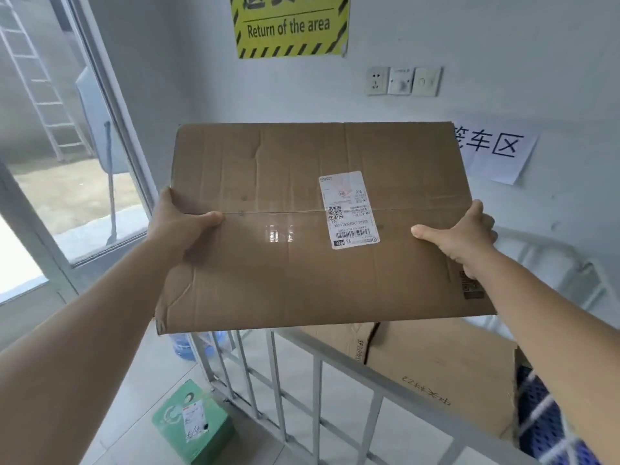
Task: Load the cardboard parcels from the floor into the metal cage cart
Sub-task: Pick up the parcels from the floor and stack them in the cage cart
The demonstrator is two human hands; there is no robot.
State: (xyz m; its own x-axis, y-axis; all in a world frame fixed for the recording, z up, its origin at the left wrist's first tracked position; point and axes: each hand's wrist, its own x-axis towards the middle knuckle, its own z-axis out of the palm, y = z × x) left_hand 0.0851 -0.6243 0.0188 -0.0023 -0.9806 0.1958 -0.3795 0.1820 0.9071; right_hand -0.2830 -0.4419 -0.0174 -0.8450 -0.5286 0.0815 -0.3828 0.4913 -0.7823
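Cardboard parcel [302, 229], flat, creased, white label on top: held in the air between both hands, left hand [183, 223] clamped on its left edge, right hand [464, 234] on its right edge, thumbs on top. Below the hands: cage cart [352, 374] rail, a box [443, 370] apparently inside. Below the left hand: green box [193, 421] on the floor.
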